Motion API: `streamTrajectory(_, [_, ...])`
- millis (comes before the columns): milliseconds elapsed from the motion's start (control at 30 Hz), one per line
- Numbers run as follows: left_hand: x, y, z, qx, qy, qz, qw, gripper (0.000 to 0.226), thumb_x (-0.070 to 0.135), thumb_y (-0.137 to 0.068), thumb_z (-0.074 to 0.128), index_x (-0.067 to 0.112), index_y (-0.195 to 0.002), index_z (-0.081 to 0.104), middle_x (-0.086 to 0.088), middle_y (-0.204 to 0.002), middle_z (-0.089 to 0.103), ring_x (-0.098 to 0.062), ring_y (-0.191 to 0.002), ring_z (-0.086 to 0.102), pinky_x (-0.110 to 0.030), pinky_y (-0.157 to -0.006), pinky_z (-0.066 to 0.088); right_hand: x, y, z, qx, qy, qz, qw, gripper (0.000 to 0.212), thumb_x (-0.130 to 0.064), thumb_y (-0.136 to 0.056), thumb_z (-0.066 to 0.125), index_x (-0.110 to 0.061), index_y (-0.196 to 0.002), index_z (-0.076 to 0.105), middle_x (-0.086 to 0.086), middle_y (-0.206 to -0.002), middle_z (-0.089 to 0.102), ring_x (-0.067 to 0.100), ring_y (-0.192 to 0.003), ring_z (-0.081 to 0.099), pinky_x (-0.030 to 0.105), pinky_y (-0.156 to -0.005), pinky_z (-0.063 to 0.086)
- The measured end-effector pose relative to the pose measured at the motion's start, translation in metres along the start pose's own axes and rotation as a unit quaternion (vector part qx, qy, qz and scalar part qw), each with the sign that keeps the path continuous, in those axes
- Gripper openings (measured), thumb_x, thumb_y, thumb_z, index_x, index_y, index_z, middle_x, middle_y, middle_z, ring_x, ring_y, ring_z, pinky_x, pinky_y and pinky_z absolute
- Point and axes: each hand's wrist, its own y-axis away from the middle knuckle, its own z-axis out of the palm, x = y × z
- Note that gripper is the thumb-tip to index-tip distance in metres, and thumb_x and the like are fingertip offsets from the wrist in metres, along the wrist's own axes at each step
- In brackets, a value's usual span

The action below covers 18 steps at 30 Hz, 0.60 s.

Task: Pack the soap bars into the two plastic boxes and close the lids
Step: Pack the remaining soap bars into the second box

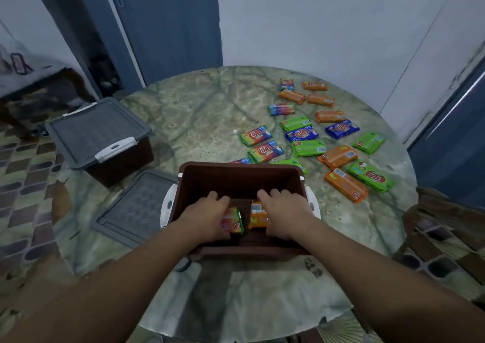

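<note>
An open brown plastic box stands on the round table in front of me. Both my hands are down inside it. My left hand grips a rainbow-wrapped soap bar near the box floor. My right hand grips an orange soap bar beside it. The box's grey lid lies flat on the table to its left. A second brown box with its grey lid on sits at the table's left edge. Several orange, green, blue and rainbow soap bars lie scattered at the right.
The marbled round table stands against a white wall. A blue door is behind on the left, and patterned floor tiles show around the table. A dark chair stands at the right.
</note>
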Motion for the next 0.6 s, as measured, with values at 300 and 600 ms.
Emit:
streamTrajectory(300, [0.089, -0.028, 0.017, -0.078, -0.005, 0.059, 0.995, 0.081, 0.046, -0.082, 0.079, 0.017, -0.145, 0.037, -0.019, -0.141, 0.038, -0.041, -0.121, 0.053, -0.048, -0.098, 0.051, 0.078, 0.034, 0.019, -0.05, 0.051, 0.052, 0.996, 0.094, -0.05, -0.082, 0.079, -0.027, -0.154, 0.022, 0.011, -0.141, 0.049, 0.035, -0.127, 0.048, 0.046, -0.102, 0.04])
streamTrajectory(600, [0.098, -0.048, 0.01, -0.051, -0.035, 0.045, 0.997, 0.089, 0.051, -0.076, 0.08, 0.019, -0.146, 0.035, -0.013, -0.136, 0.041, -0.034, -0.123, 0.047, -0.047, -0.097, 0.051, 0.088, 0.021, 0.029, -0.059, -0.006, 0.02, 0.998, 0.079, -0.037, -0.087, 0.077, -0.027, -0.151, 0.031, 0.011, -0.138, 0.045, 0.033, -0.126, 0.046, 0.041, -0.089, 0.048])
